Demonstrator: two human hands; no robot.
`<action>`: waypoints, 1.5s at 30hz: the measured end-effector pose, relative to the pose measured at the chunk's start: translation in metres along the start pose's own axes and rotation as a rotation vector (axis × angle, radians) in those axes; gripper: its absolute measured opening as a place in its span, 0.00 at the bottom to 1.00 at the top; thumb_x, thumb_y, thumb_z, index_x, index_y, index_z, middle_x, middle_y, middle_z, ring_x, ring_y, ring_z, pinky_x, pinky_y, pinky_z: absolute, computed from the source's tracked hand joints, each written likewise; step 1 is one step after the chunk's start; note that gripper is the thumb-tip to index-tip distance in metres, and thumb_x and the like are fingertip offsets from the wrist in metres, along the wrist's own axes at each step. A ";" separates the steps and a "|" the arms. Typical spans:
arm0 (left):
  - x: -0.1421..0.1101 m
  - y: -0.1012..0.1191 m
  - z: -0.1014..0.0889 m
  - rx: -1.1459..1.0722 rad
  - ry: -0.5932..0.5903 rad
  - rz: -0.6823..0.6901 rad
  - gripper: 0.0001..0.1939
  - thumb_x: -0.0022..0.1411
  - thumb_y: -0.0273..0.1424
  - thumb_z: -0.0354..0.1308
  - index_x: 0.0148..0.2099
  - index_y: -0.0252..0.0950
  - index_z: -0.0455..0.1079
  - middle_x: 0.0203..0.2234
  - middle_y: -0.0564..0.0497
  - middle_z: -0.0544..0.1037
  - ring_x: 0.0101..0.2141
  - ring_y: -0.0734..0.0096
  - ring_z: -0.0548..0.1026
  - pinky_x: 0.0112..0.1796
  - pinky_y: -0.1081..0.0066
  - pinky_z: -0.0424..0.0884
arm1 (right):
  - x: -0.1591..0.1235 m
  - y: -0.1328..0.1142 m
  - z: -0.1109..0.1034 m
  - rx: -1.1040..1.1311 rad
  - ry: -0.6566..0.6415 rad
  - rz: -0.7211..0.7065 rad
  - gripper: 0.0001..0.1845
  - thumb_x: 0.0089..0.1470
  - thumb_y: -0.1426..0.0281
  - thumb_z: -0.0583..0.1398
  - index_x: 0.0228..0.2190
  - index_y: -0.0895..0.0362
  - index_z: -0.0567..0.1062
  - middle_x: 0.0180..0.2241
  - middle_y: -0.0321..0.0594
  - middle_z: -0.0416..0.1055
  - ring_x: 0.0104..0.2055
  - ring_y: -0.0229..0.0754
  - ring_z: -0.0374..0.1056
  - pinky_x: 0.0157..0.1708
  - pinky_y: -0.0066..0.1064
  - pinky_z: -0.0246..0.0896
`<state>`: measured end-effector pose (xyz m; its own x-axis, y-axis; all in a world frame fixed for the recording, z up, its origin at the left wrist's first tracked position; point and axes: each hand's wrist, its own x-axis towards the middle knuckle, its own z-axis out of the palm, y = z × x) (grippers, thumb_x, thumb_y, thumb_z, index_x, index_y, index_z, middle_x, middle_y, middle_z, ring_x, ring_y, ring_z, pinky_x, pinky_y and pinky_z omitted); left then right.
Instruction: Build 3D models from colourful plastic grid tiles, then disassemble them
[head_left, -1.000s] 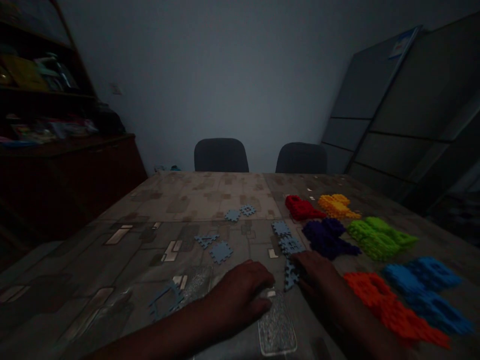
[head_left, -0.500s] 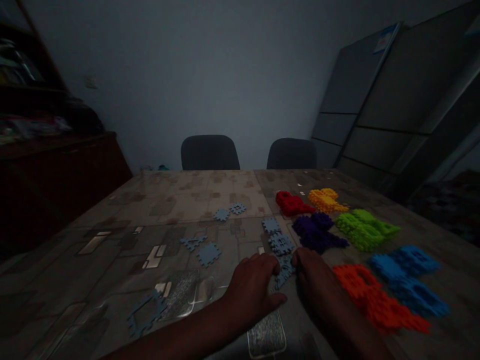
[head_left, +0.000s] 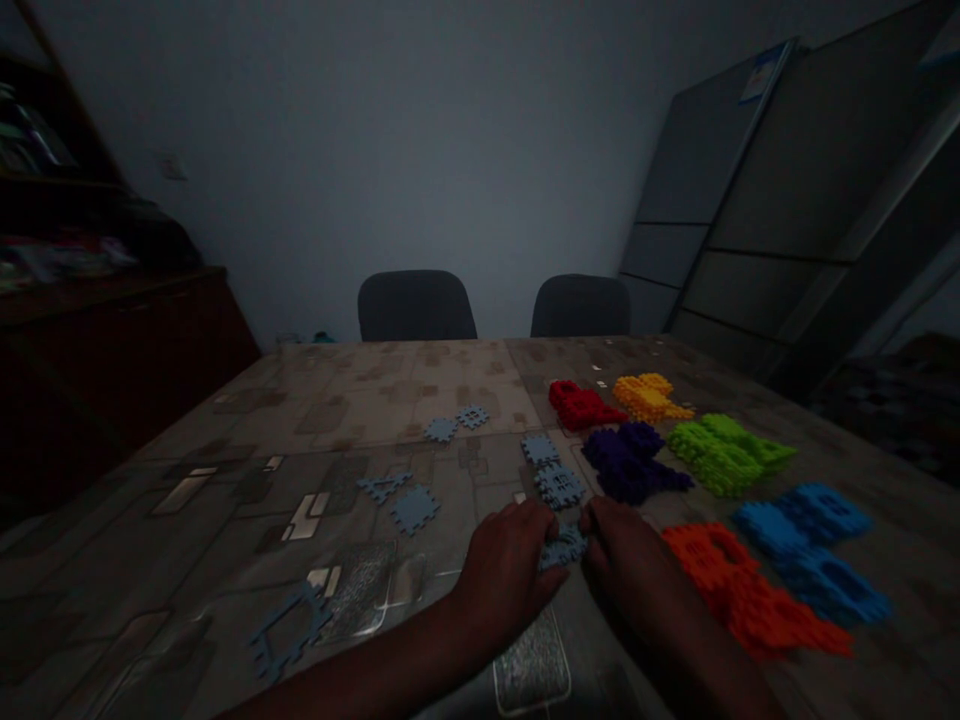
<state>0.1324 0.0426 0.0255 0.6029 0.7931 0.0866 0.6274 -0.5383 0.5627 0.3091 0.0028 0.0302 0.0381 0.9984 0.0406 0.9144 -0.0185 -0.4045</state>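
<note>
Between my two hands is a grey interlocking tile (head_left: 564, 547) with toothed edges and a cut-out. My left hand (head_left: 512, 555) grips its left side, thumb below and fingers curled above. On its right side, the fingers of my right hand (head_left: 616, 540) are closed at the edge, partly hidden by the hand itself. Just beyond lie a grey window tile (head_left: 559, 484), seemingly stacked, and a plain grey tile (head_left: 539, 449). More grey pieces lie to the left: a square tile (head_left: 414, 509), a triangle (head_left: 385, 486) and an open frame (head_left: 291, 630).
Colour-sorted piles stand on the right: red (head_left: 581, 405), yellow (head_left: 649, 397), purple (head_left: 634, 462), green (head_left: 726, 455), blue (head_left: 810, 550) and orange (head_left: 750, 590). Two small grey tiles (head_left: 441, 430) lie farther back on the patterned table (head_left: 360, 385). Two chairs (head_left: 417, 305) are at the far edge.
The grey tile between my hands has drawn slightly away from the window tiles and now looks flatter in view. My left thumb has come up closer to it. The view has shifted slightly.
</note>
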 end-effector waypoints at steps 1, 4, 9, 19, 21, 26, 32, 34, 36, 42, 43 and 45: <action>0.001 0.000 0.001 -0.007 0.006 0.000 0.13 0.56 0.30 0.64 0.41 0.40 0.64 0.39 0.50 0.75 0.41 0.58 0.73 0.41 0.63 0.66 | -0.001 -0.001 -0.001 -0.011 -0.010 0.006 0.08 0.54 0.80 0.53 0.34 0.56 0.68 0.38 0.45 0.71 0.40 0.49 0.67 0.38 0.35 0.56; 0.005 0.002 0.005 -0.028 0.023 -0.003 0.11 0.57 0.30 0.63 0.40 0.40 0.64 0.38 0.50 0.75 0.40 0.59 0.73 0.40 0.64 0.66 | -0.005 -0.003 -0.003 -0.041 -0.041 0.012 0.09 0.53 0.78 0.56 0.37 0.57 0.68 0.40 0.46 0.71 0.42 0.50 0.68 0.39 0.35 0.57; 0.010 0.004 0.011 -0.061 0.058 -0.006 0.11 0.56 0.29 0.64 0.39 0.40 0.65 0.37 0.51 0.75 0.39 0.60 0.73 0.38 0.66 0.65 | -0.007 -0.003 -0.006 -0.069 -0.076 0.051 0.11 0.53 0.79 0.59 0.40 0.58 0.69 0.44 0.49 0.71 0.46 0.51 0.68 0.42 0.35 0.58; -0.006 -0.015 0.011 -0.136 0.103 0.063 0.14 0.53 0.18 0.63 0.39 0.38 0.68 0.36 0.52 0.75 0.38 0.64 0.72 0.40 0.69 0.64 | -0.008 -0.008 -0.010 -0.067 -0.092 0.052 0.15 0.54 0.81 0.59 0.45 0.62 0.70 0.48 0.53 0.70 0.50 0.54 0.67 0.47 0.39 0.59; -0.003 -0.014 0.013 -0.142 0.112 0.071 0.13 0.53 0.18 0.63 0.38 0.38 0.69 0.35 0.52 0.76 0.38 0.64 0.72 0.40 0.69 0.64 | -0.008 -0.008 -0.008 -0.073 -0.087 0.036 0.16 0.54 0.81 0.59 0.45 0.62 0.71 0.49 0.54 0.70 0.51 0.55 0.66 0.48 0.40 0.60; 0.007 -0.008 0.017 -0.158 0.121 0.080 0.11 0.53 0.18 0.64 0.36 0.37 0.69 0.34 0.52 0.77 0.38 0.63 0.73 0.41 0.69 0.64 | -0.005 -0.006 -0.005 -0.090 -0.052 0.035 0.14 0.56 0.81 0.57 0.44 0.62 0.72 0.46 0.52 0.72 0.49 0.54 0.67 0.47 0.39 0.60; 0.011 -0.007 0.017 -0.177 0.124 0.094 0.12 0.54 0.17 0.63 0.38 0.36 0.70 0.35 0.51 0.77 0.38 0.64 0.74 0.41 0.69 0.66 | -0.001 -0.003 -0.003 -0.107 -0.036 0.042 0.13 0.56 0.82 0.55 0.43 0.62 0.73 0.45 0.52 0.73 0.48 0.52 0.68 0.46 0.38 0.60; 0.011 -0.008 0.018 -0.180 0.125 0.100 0.12 0.54 0.17 0.63 0.37 0.36 0.70 0.34 0.51 0.77 0.37 0.64 0.74 0.41 0.69 0.66 | 0.000 -0.003 -0.001 -0.111 -0.025 0.050 0.13 0.56 0.82 0.55 0.42 0.61 0.73 0.44 0.51 0.73 0.47 0.52 0.68 0.45 0.38 0.60; 0.012 -0.009 0.018 -0.184 0.129 0.104 0.11 0.54 0.17 0.63 0.37 0.36 0.70 0.34 0.51 0.77 0.37 0.63 0.74 0.42 0.68 0.67 | 0.001 -0.002 0.000 -0.115 -0.021 0.059 0.13 0.55 0.82 0.55 0.41 0.61 0.73 0.43 0.50 0.73 0.46 0.51 0.68 0.45 0.37 0.60; 0.009 -0.011 0.016 -0.200 0.135 0.112 0.13 0.54 0.18 0.63 0.41 0.36 0.72 0.36 0.50 0.78 0.38 0.63 0.75 0.43 0.67 0.68 | 0.003 0.000 0.004 -0.114 -0.015 0.070 0.14 0.56 0.82 0.54 0.43 0.61 0.73 0.45 0.52 0.73 0.48 0.51 0.68 0.46 0.36 0.60; 0.008 -0.011 0.014 -0.201 0.134 0.116 0.12 0.55 0.18 0.62 0.41 0.36 0.72 0.36 0.50 0.78 0.38 0.63 0.75 0.43 0.67 0.68 | 0.003 0.000 0.004 -0.112 -0.015 0.068 0.14 0.56 0.82 0.55 0.43 0.61 0.73 0.45 0.52 0.73 0.48 0.51 0.68 0.46 0.36 0.60; 0.004 -0.011 0.006 -0.203 0.131 0.125 0.11 0.56 0.18 0.60 0.41 0.36 0.72 0.36 0.50 0.78 0.39 0.63 0.75 0.42 0.67 0.69 | 0.002 0.000 0.004 -0.110 -0.017 0.063 0.14 0.56 0.82 0.56 0.43 0.61 0.73 0.45 0.52 0.73 0.48 0.51 0.68 0.47 0.36 0.60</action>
<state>0.1309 0.0499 0.0147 0.5922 0.7612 0.2644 0.4322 -0.5769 0.6931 0.3077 0.0051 0.0262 0.0908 0.9959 0.0021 0.9490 -0.0858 -0.3033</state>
